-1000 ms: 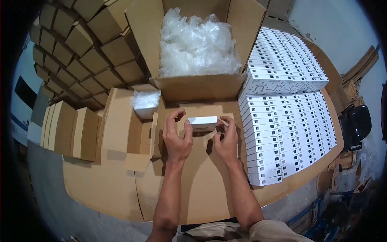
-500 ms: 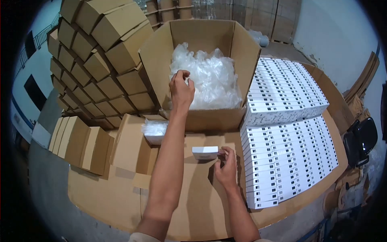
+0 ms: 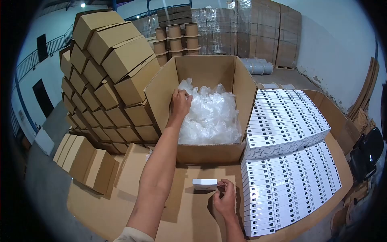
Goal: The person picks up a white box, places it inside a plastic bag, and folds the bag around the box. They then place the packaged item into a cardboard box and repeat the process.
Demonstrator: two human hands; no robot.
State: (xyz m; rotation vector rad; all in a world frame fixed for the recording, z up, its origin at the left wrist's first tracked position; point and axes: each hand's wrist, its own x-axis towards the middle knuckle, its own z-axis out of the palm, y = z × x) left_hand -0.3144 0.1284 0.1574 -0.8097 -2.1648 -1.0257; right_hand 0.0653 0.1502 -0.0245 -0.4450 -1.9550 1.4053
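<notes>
My left hand (image 3: 181, 103) reaches into a large open carton (image 3: 159, 101), with thumb and fingers pinched at the left edge of a heap of clear plastic bags (image 3: 211, 117). The exact piece of film between the fingertips is hard to make out. Low in front of me, my right hand (image 3: 225, 198) grips a small white box (image 3: 204, 184) by its right end. The box is level, just over the cardboard-covered table (image 3: 185, 201).
Stacked rows of white boxes (image 3: 290, 177) stand close on the right. Brown cartons (image 3: 105, 97) are piled high at the left, with several more cartons (image 3: 86, 165) at the table's left edge. A black chair (image 3: 365, 153) is at far right.
My head view has tilted up, so the scene sits lower in the picture. The left hand has come down onto the bags and its fingers have closed. The right hand still holds the box.
</notes>
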